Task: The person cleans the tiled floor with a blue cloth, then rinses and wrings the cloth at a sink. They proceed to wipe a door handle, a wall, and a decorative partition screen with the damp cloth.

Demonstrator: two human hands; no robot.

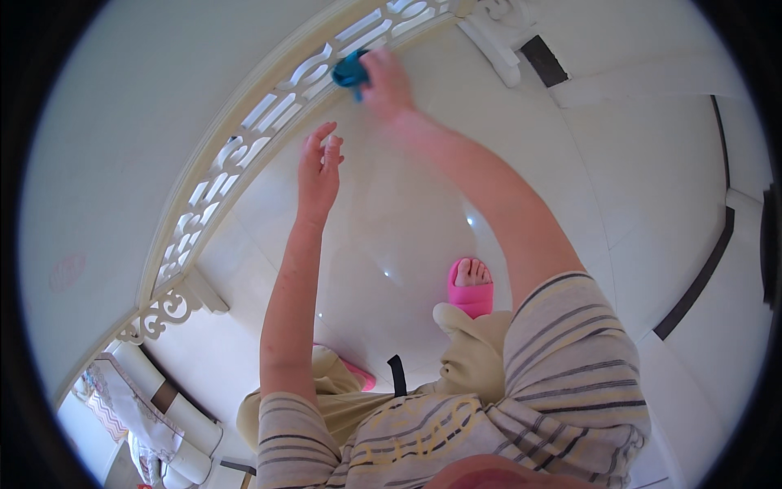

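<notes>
A teal cloth (352, 69) is bunched in my right hand (386, 85), which is blurred. The cloth lies against the carved cream lattice screen (282, 96), near its lower frame. My left hand (319, 171) hangs lower and to the left, short of the same screen. Its fingers are loosely bent and apart, and nothing is in them. Bright light shows through the cut-outs of the lattice.
Pale glossy floor tiles (391, 226) spread below my arms. A pink slipper (470, 292) is on one foot. Scrolled brackets (165, 315) flank the screen. At lower left stands a white seat with a patterned cover (137, 406). Dark floor strips (696, 275) run at the right.
</notes>
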